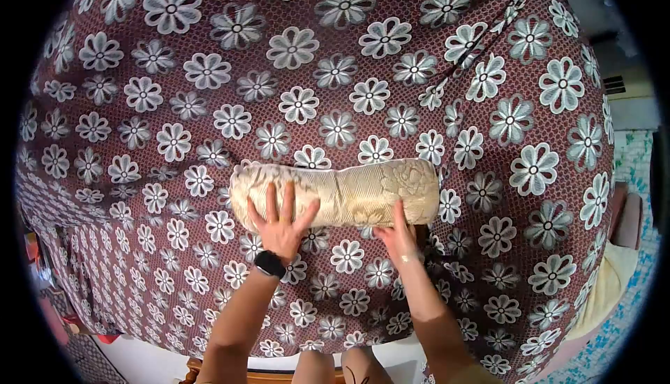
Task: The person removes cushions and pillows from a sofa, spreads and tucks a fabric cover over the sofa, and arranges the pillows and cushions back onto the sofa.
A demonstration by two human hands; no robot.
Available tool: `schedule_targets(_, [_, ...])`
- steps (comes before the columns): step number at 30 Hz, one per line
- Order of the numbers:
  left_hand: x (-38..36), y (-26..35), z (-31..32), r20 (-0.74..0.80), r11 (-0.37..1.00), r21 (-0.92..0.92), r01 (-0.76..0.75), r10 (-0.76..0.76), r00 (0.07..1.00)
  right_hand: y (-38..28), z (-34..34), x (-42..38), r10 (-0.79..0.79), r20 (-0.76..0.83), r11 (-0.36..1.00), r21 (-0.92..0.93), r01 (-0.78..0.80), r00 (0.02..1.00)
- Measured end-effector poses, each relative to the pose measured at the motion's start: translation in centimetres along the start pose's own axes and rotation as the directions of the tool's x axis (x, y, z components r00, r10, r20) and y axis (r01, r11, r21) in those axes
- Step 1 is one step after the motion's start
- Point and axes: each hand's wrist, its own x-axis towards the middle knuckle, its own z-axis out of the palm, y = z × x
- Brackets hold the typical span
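A cream, flower-patterned fabric roll [342, 192], shaped like a bolster, lies crosswise on the bedspread [349, 255]. My left hand [281, 220] rests on its left part, palm down with the fingers spread. At the roll's lower right edge is my right hand [399, 234], its thumb up against the front side. The other fingers of that hand are partly tucked under the roll, so their tips are hidden. A dark watch [269, 264] sits on my left wrist.
The maroon bedspread with white flowers has folds at the upper right. Beyond its right side are a cream cloth [606, 290] and a blue-and-white patterned floor [635, 272]. My knees [335, 369] are at the near edge, by a wooden piece [269, 377].
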Motion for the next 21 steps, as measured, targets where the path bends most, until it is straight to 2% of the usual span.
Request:
schedule_targets(1, [-0.8, -0.3, 1.9, -0.102, 0.992, 0.120, -0.043, 0.055, 0.993, -0.4, 1.0, 2.4, -0.097, 0.022, 0.995, -0.020, 0.098, 0.995])
schedule_targets(2, [0.1, -0.4, 3.0, -0.190, 0.997, 0.073, -0.020, 0.034, 0.981, -1.0, 2.0, 5.0, -0.195, 0.045, 0.980, -0.037, 0.197, 0.980])
schedule_targets(3, [1.7, -0.7, 3.3, -0.169, 0.988, 0.149, 0.032, -0.006, 0.986, -3.5, 4.4, 6.6, -0.244, 0.097, 0.970, 0.033, 0.242, 0.965])
schedule_targets(4, [4.2, -1.2, 3.8, -0.174, 0.980, 0.175, 0.097, -0.067, 0.983, -4.9, 4.9, 11.2, -0.233, 0.170, 0.968, -0.051, 0.245, 0.958])
schedule_targets(5, [7.5, -2.1, 4.2, -0.186, 0.967, 0.202, 0.157, -0.119, 0.975, -7.6, 7.0, 12.8, -0.153, 0.193, 0.976, -0.125, 0.179, 0.969])
schedule_targets(6, [11.9, -4.3, 3.9, -0.115, 0.939, 0.294, 0.176, -0.148, 0.982, -8.3, 10.2, 14.5, -0.155, -0.109, 0.972, -0.196, 0.132, 0.982])
schedule_targets(7, [14.5, -5.9, 3.3, -0.036, 0.906, 0.378, 0.190, -0.190, 0.981, -6.3, 11.3, 17.8, -0.247, -0.213, 0.952, -0.233, 0.196, 0.945])
schedule_targets(10, [15.0, -6.9, 2.4, 0.010, 0.981, 0.142, 0.134, -0.137, 0.991, -5.8, 12.0, 18.3, -0.249, -0.178, 0.926, -0.331, 0.180, 0.952])
schedule_targets(11, [14.7, -7.4, 3.3, -0.027, 0.983, 0.139, 0.116, -0.113, 0.993, -7.2, 12.4, 16.5, -0.225, -0.142, 0.924, -0.344, 0.165, 0.964])
schedule_targets(13, [14.9, -7.0, 2.0, 0.062, 0.972, 0.199, 0.122, -0.137, 0.989, -8.2, 11.3, 15.2, -0.144, -0.058, 0.877, -0.470, 0.100, 0.988])
schedule_targets(15, [14.9, -6.4, -1.0, 0.197, 0.988, 0.049, 0.146, -0.153, 0.968, -9.2, 10.2, 15.0, -0.026, 0.030, 0.765, -0.643, 0.039, 0.999])
schedule_targets(16, [14.9, -5.8, -3.0, 0.297, 0.985, 0.073, 0.159, -0.174, 0.939, -9.8, 8.9, 13.5, -0.032, 0.117, 0.544, -0.831, 0.115, 0.993])
schedule_targets(17, [13.8, -5.7, -3.2, 0.215, 0.986, 0.091, 0.142, -0.159, 0.964, -7.7, 8.1, 11.3, -0.352, 0.088, 0.317, -0.926, 0.207, 0.932])
schedule_targets(18, [12.3, -5.8, -2.9, 0.133, 0.987, 0.106, 0.120, -0.134, 0.982, -5.7, 6.3, 8.2, -0.561, 0.247, 0.156, -0.906, 0.394, 0.790])
schedule_targets(19, [10.6, -5.7, -2.3, 0.047, 0.988, 0.117, 0.097, -0.103, 0.994, -4.1, 4.2, 5.0, -0.713, 0.396, -0.050, -0.852, 0.522, 0.579])
schedule_targets(20, [8.2, -5.3, -1.2, -0.015, 0.984, 0.171, 0.044, -0.042, 0.999, -2.4, 1.0, 3.2, -0.569, 0.644, -0.285, -0.738, 0.612, 0.512])
schedule_targets(21, [5.3, -4.5, -0.9, 0.065, 1.000, 0.023, 0.016, -0.017, 0.998, -1.7, -2.2, 2.5, -0.355, 0.836, -0.482, -0.548, 0.684, 0.419])
